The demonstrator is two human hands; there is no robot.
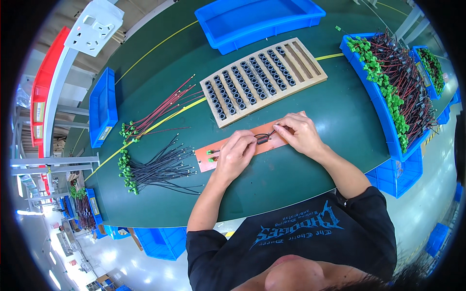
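A long copper-coloured board (207, 166) lies on the green table in front of me. Over its middle, both hands work on a black wire (263, 135) looped at a small dark cylindrical piece (262, 140). The fingers of my left hand (236, 151) are pinched at the left side of the loop. My right hand (300, 133) pinches the wire's right end between thumb and forefinger. Two small green connectors (211, 158) sit on the board's left part, next to my left hand. How the wire passes through or around the dark piece is too small to tell.
Beyond the board stands a wooden rack (262, 80) with rows of black rings. Left lie bundles of black wires (160, 167) and red wires (165, 106) with green connectors. A blue bin (378, 97) of wired parts is at right; a blue tray (257, 22) is at the back.
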